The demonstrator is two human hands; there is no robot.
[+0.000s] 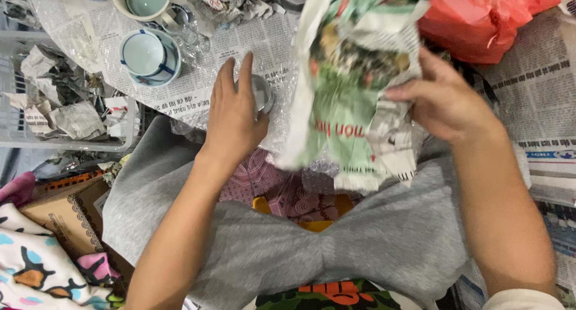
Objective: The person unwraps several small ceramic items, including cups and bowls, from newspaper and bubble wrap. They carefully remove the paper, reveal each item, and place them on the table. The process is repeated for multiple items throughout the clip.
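Head view: newspaper-covered floor (540,76) (bubble wrap (120,52) on top).

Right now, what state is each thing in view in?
Left hand: flat on a small cup, on bubble wrap.
Right hand: gripping a crumpled newspaper sheet, lifted.
Two blue-rimmed cups: upright, empty, unwrapped.
Clear bin: holds crumpled paper.
Red plastic bag: bunched.
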